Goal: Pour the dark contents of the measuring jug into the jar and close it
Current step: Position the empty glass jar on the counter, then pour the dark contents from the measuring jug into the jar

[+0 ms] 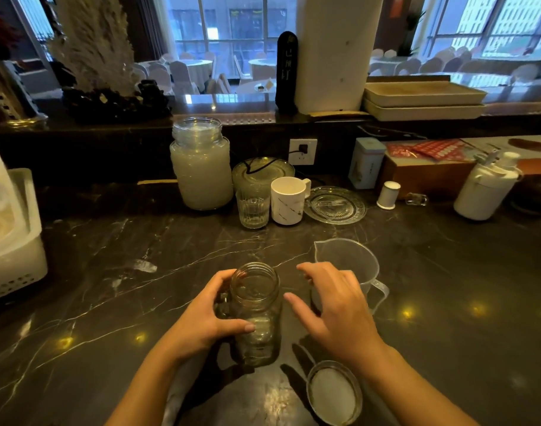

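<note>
Two bare hands are working at the near edge of a dark marble counter [109, 272] veined in white. The left hand [201, 318] is grasping an open glass jar [256, 312], thumb across its front and fingers curled behind, holding it upright; the jar is looking clear inside. The right hand [333, 309] is hovering just beside the jar with fingers spread and loose, gripping nothing. Behind that hand a clear plastic measuring jug [349, 262] is standing upright, its spout pointing left and its handle right; what it is holding cannot be told, since the hand is hiding its lower part. The jar's round lid [333, 393] is lying flat near the counter's front edge, under the right wrist. Along the back edge are sitting a large jar of cloudy pale liquid [201, 167], a ribbed drinking glass [253, 207], a white mug [289, 199] and a glass plate [335, 206]. A white plastic basket [14, 241] is occupying the left edge.
</note>
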`<state>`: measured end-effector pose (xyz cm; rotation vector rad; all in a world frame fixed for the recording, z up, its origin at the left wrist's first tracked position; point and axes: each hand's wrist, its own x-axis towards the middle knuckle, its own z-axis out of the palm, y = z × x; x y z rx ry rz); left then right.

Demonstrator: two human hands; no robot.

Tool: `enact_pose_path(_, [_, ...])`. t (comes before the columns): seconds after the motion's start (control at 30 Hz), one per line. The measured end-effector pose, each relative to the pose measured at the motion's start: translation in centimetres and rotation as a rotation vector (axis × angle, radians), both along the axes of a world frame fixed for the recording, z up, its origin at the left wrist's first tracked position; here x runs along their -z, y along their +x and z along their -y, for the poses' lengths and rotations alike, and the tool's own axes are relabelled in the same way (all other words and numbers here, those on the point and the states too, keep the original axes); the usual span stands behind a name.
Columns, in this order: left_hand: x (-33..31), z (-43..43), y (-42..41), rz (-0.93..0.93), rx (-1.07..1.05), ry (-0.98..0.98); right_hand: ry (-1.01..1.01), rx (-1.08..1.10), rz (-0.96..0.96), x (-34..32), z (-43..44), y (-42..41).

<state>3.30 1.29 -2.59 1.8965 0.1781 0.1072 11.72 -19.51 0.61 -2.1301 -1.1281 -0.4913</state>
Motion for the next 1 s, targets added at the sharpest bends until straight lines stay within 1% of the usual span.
enact_pose_path(0.17, [-0.1, 0.1, -0.1, 0.004, 0.012, -0.023, -0.004, 0.156, -0.006, 0.1, 3.4, 1.8])
enact_pose_path(0.3, [-0.2, 0.1, -0.1, 0.018, 0.009, -0.054, 0.010, 0.306, -0.050, 1.3, 6.4, 3.1])
enact_pose_path(0.37, [-0.1, 0.1, -0.1, 0.015, 0.008, -0.049, 0.005, 0.359, -0.104, 2.0, 7.6, 3.5])
enact_pose_path(0.47, [-0.1, 0.2, -0.2, 0.026, 0.007, -0.051, -0.014, 0.402, -0.239, 3.1, 8.5, 3.9])
enact_pose_path(0.63, [-0.2, 0.3, -0.2, 0.020, -0.007, -0.068, 0.052, 0.358, -0.444, 4.1, 8.7, 4.2])
enact_pose_path(0.77, [-0.2, 0.3, -0.4, 0.017, -0.019, -0.079, 0.131, 0.317, -0.559, 4.6, 8.4, 4.6])
enact_pose_path(0.87, [-0.3, 0.4, -0.4, 0.015, -0.027, -0.081, 0.263, 0.234, -0.688, 4.4, 8.1, 4.8])
enact_pose_path(1.0, [-0.4, 0.5, -0.4, 0.005, -0.029, -0.085, 0.522, 0.173, -0.810, 4.0, 7.6, 4.9])
